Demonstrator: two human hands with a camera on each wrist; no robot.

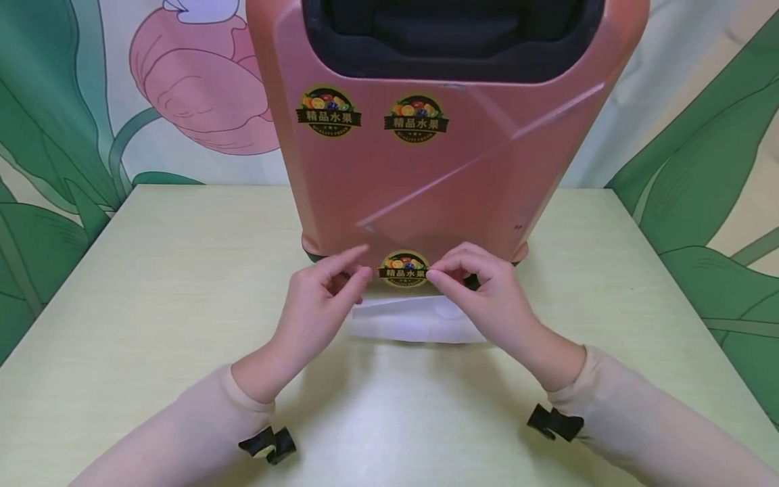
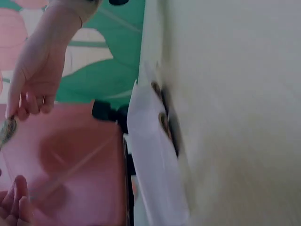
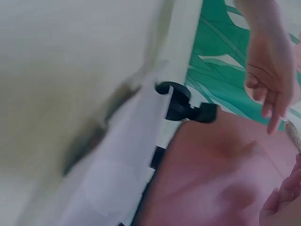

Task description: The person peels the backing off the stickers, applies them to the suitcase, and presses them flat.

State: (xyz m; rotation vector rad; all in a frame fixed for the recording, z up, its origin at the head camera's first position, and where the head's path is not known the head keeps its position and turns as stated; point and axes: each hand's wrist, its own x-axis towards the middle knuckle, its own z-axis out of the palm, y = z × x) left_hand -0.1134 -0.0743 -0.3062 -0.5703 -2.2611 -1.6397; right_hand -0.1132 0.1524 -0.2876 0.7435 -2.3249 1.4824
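Observation:
A round fruit sticker [image 1: 404,269], black with a gold rim, is held up in front of the lower part of a pink suitcase [image 1: 438,182]. My right hand [image 1: 487,284] pinches its right edge between thumb and index finger. Just left of the sticker is my left hand [image 1: 316,291], its fingers loosely bent and a small gap between its fingertips and the sticker. Below both hands lies a curved white backing sheet [image 1: 414,328]; the left wrist view shows more stickers [image 2: 164,123] on its underside.
Two matching stickers, one at left [image 1: 329,116] and one nearer the middle [image 1: 416,123], are on the suitcase's upper front, under its black handle recess [image 1: 450,40]. The suitcase stands upright on a pale table [image 1: 182,284]. Behind hangs a leaf-and-flower backdrop [image 1: 201,88].

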